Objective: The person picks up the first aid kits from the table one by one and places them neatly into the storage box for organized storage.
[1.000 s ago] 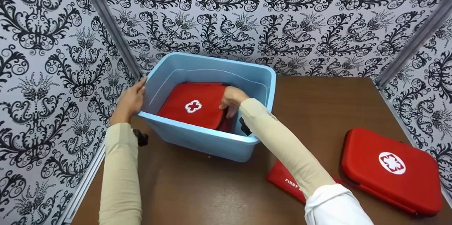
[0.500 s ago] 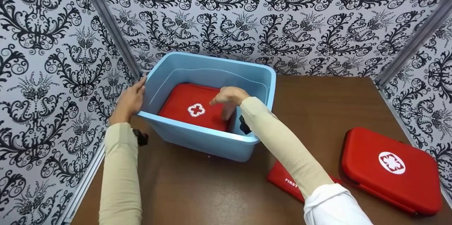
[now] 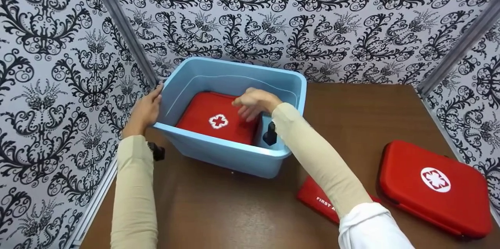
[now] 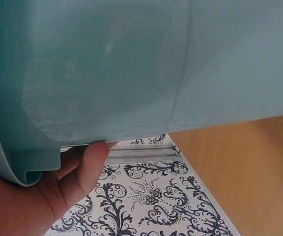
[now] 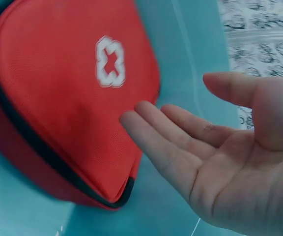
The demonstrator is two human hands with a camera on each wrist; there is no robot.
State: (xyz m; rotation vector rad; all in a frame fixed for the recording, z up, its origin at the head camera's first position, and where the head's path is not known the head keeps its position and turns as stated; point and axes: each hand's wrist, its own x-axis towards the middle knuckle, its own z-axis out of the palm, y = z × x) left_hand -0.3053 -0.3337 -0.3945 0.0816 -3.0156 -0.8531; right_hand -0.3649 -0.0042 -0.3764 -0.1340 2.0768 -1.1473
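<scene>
In the head view a light-blue plastic tub (image 3: 218,143) stands on the table. My left hand (image 3: 144,110) grips its left side at the rim; the left wrist view shows the thumb (image 4: 93,160) against the outer wall. Inside the tub lies a red soft first aid bag (image 3: 203,112) with a white cross emblem, dark zip along its edge. My right hand (image 3: 256,102) hovers over the bag's right part, fingers extended and palm bare. The right wrist view shows that hand (image 5: 220,162) apart from the bag (image 5: 58,88).
A red hard-shell first aid case (image 3: 414,202) lies on the brown table (image 3: 230,210) at the right. Beside it, a flat red first aid pouch (image 3: 316,200) is partly under my right forearm. Patterned walls (image 3: 250,14) stand behind and at both sides.
The right hand has let go of the bag's right edge and lifted off. The bag has settled flatter in the tub, its emblem shifted slightly right. The left hand keeps its place.
</scene>
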